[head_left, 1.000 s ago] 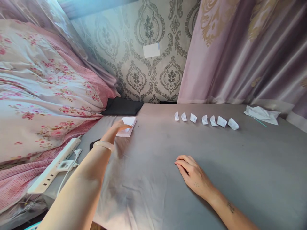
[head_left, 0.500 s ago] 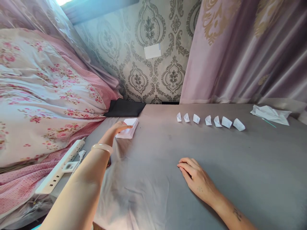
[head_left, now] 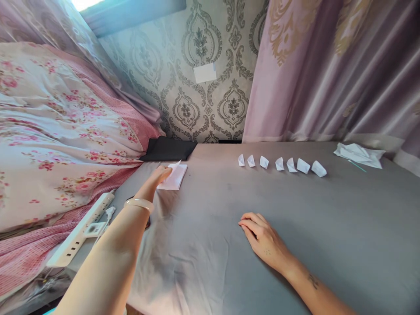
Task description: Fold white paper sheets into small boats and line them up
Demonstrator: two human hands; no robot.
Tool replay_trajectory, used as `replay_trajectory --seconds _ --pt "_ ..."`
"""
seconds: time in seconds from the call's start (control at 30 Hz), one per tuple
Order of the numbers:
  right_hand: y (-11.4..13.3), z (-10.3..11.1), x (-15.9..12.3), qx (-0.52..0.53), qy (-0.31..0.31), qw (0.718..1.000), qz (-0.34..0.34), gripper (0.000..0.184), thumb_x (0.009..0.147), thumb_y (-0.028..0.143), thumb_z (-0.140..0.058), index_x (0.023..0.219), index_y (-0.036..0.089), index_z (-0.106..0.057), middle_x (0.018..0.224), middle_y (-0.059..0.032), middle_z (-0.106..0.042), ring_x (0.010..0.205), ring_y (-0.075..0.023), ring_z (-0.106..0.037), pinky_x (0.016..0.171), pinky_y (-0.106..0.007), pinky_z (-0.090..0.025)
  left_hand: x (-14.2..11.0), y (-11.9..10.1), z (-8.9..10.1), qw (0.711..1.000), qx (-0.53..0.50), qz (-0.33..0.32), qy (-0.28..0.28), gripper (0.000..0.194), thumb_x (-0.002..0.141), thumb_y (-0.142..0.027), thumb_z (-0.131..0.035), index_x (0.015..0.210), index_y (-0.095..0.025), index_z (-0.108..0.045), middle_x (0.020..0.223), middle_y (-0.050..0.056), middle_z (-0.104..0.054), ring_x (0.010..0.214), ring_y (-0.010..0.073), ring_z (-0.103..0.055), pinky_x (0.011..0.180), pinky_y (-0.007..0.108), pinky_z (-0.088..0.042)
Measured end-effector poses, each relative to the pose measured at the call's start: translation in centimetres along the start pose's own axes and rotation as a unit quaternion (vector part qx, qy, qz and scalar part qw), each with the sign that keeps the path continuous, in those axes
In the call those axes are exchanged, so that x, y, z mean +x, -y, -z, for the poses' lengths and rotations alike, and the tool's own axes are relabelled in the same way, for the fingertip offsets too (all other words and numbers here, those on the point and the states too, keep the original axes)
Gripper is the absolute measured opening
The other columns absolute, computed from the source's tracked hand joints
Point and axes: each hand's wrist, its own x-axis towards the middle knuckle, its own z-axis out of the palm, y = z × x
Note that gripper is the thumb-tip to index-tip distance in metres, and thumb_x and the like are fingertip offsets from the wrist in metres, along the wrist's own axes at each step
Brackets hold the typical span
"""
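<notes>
My left hand (head_left: 163, 173) is at a stack of white paper (head_left: 177, 180) on the far left of the grey-covered surface. Its fingers are closed on the edge of a top sheet of paper (head_left: 176, 165), whose corner stands up off the stack. My right hand (head_left: 262, 238) rests on the grey cover near the middle, fingers loosely curled together, with nothing seen in them. Beyond it stands a row of several small folded white paper pieces (head_left: 279, 164).
A black folded cloth (head_left: 169, 148) lies behind the stack. Crumpled white paper (head_left: 359, 155) and a thin green stick (head_left: 357, 166) are at the far right. A white power strip (head_left: 82, 229) with a plug, and floral bedding (head_left: 65, 131), border the left side. A dark object is partly hidden under my left forearm.
My left fingers, which lay over the top of the paper stack, have drawn back toward its left edge and lifted a sheet's corner. My right hand stays in place.
</notes>
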Motion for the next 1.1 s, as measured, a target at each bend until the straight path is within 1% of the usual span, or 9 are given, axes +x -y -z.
replay_trajectory --seconds 0.17,0.27,0.3,0.47,0.6,0.7,0.83,1.03,1.1 --pt "0.1 0.1 -0.2 0.000 -0.009 1.000 0.007 0.027 0.094 0.016 -0.040 0.093 0.023 -0.065 0.098 -0.0048 -0.064 0.088 -0.0179 -0.058 0.078 -0.034 -0.051 -3.3 -2.4 0.1 0.988 0.062 0.009 -0.140 0.035 0.086 -0.021 -0.038 0.108 -0.006 -0.059 0.109 0.027 -0.062 0.108 0.0400 -0.057 0.085 0.045 -0.045" --pt "0.0 0.0 -0.4 -0.001 0.000 1.000 0.006 0.027 0.094 0.015 -0.041 0.096 0.023 -0.066 0.099 -0.0047 -0.064 0.090 -0.0175 -0.057 0.079 -0.033 -0.050 -6.3 -5.1 -0.8 0.979 0.090 -0.027 -0.180 0.038 0.090 -0.014 -0.026 0.116 -0.007 -0.052 0.112 0.025 -0.060 0.111 0.0368 -0.055 0.090 0.046 -0.041" --pt "0.0 0.0 -0.4 -0.001 0.000 1.000 0.006 0.026 0.093 0.014 -0.041 0.096 0.023 -0.066 0.100 -0.0045 -0.064 0.090 -0.0174 -0.057 0.080 -0.033 -0.050 -7.5 -6.2 -1.5 0.973 0.116 -0.070 -0.187 0.037 0.089 -0.012 -0.026 0.115 -0.009 -0.052 0.110 0.023 -0.061 0.108 0.0347 -0.057 0.088 0.043 -0.043" --pt "-0.4 0.3 -0.4 -0.003 -0.011 1.000 -0.027 0.022 0.092 0.016 -0.044 0.094 0.022 -0.065 0.096 -0.0040 -0.065 0.091 -0.0173 -0.059 0.083 -0.031 -0.048 -15.7 -11.3 -7.8 0.944 0.157 -0.274 -0.091 0.033 0.085 -0.002 -0.031 0.105 -0.011 -0.056 0.099 0.018 -0.064 0.094 0.0257 -0.062 0.075 0.032 -0.046" --pt "-1.6 1.5 -0.6 -0.032 -0.109 0.986 -0.124 0.024 0.087 0.014 -0.049 0.108 0.021 -0.059 0.103 -0.0073 -0.062 0.082 -0.0172 -0.062 0.072 -0.030 -0.049 -21.9 -14.1 -12.8 0.934 0.139 -0.324 -0.051 0.027 0.082 -0.003 -0.040 0.094 -0.012 -0.062 0.086 0.020 -0.064 0.085 0.0264 -0.062 0.068 0.034 -0.046" --pt "-2.4 2.3 -0.9 -0.052 -0.097 0.986 -0.123 0.037 0.085 0.012 -0.048 0.120 0.022 -0.055 0.119 -0.0100 -0.054 0.085 -0.0176 -0.062 0.067 -0.028 -0.050 -24.8 -15.5 -14.7 0.931 0.120 -0.344 -0.029 0.030 0.085 -0.004 -0.036 0.097 -0.011 -0.063 0.091 0.024 -0.063 0.089 0.0301 -0.061 0.068 0.038 -0.045" --pt "-2.7 2.4 -1.0 -0.049 -0.028 0.995 -0.083 0.031 0.091 0.015 -0.041 0.116 0.021 -0.060 0.119 -0.0099 -0.054 0.093 -0.0180 -0.061 0.079 -0.029 -0.050 -26.2 -15.9 -15.5 0.933 0.042 -0.359 0.003 0.034 0.086 -0.005 -0.033 0.105 -0.010 -0.061 0.095 0.025 -0.061 0.096 0.0331 -0.058 0.073 0.043 -0.044" --pt "-3.0 2.1 -0.9 -0.066 -0.044 0.994 -0.073 0.028 0.093 0.016 -0.041 0.096 0.021 -0.069 0.102 -0.0076 -0.062 0.094 -0.0180 -0.059 0.083 -0.029 -0.049 -24.8 -13.5 -13.9 0.904 0.058 -0.420 0.056 0.026 0.077 -0.006 -0.045 0.098 -0.017 -0.057 0.101 0.019 -0.062 0.101 0.0311 -0.057 0.077 0.041 -0.047" --pt "-3.3 2.2 -0.8 -0.063 -0.042 0.995 -0.071 0.029 0.092 0.014 -0.041 0.096 0.021 -0.070 0.101 -0.0071 -0.063 0.093 -0.0177 -0.059 0.082 -0.029 -0.049 -23.6 -12.6 -13.1 0.898 0.064 -0.430 0.065 0.031 0.074 -0.007 -0.049 0.101 -0.019 -0.057 0.112 0.017 -0.061 0.112 0.0310 -0.054 0.085 0.042 -0.046"
